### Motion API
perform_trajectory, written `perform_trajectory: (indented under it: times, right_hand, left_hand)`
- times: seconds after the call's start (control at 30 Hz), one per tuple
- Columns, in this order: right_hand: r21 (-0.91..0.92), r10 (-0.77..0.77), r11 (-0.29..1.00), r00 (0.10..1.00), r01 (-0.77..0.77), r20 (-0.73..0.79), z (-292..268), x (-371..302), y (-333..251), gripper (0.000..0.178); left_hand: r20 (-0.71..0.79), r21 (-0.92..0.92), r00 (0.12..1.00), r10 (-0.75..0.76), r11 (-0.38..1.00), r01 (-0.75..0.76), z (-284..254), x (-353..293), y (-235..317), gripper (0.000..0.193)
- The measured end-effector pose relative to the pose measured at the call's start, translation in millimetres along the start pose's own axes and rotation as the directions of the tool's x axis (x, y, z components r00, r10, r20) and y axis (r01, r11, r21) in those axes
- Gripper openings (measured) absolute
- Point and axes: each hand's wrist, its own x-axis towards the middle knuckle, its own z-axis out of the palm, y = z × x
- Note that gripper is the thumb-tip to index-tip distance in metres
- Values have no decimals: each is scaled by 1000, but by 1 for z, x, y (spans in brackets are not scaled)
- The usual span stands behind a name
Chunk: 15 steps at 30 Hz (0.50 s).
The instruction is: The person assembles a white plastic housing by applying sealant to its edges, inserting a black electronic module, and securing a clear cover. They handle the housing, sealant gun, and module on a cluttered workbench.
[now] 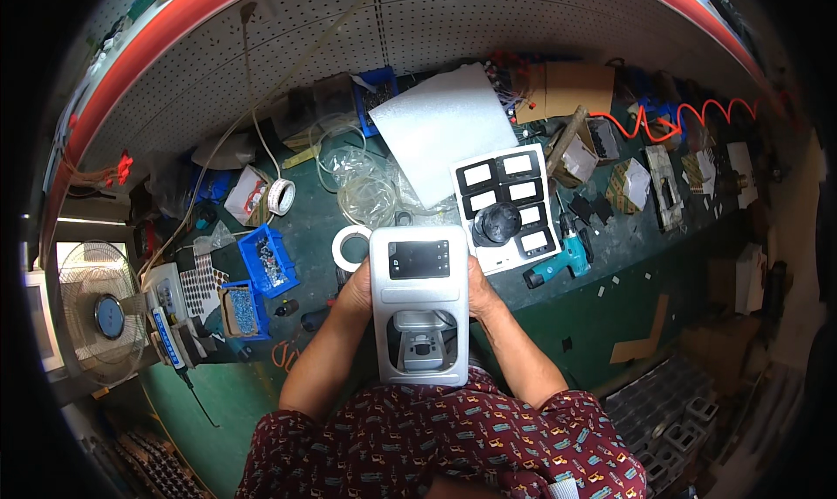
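Note:
A silver-grey device housing (422,297) is held upright close to my body, over the near edge of the bench. It has a glossy black panel (418,259) at the top and an arched opening lower down, with a metal part inside. My left hand (357,291) grips its left side, and my right hand (479,291) grips its right side. The fingertips of both hands are partly hidden behind the housing. Just beyond it lies a roll of white tape (341,249). To the right, a black round object (498,223) rests on a white sheet holding several black frames (477,176).
A teal cordless drill (565,262) lies right of the sheet. Blue bins (286,276) of small parts stand at left, near an electric screwdriver (166,338) and a fan (109,316). White foam sheeting (445,133) covers the back. An orange coiled hose (667,133) runs at right.

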Motion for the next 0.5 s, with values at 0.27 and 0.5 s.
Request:
perform_trajectory:
  times: [0.27,0.5]
  right_hand:
    - [123,31,992,999,-33,18,-3,3,9,21]
    - [121,43,992,999,-43,2,-3,3,11,21]
  left_hand:
    - [6,0,1000,16,1000,-16,3,-3,-1,46]
    - [15,42,999,29,999,-30,4,-3,-1,53]
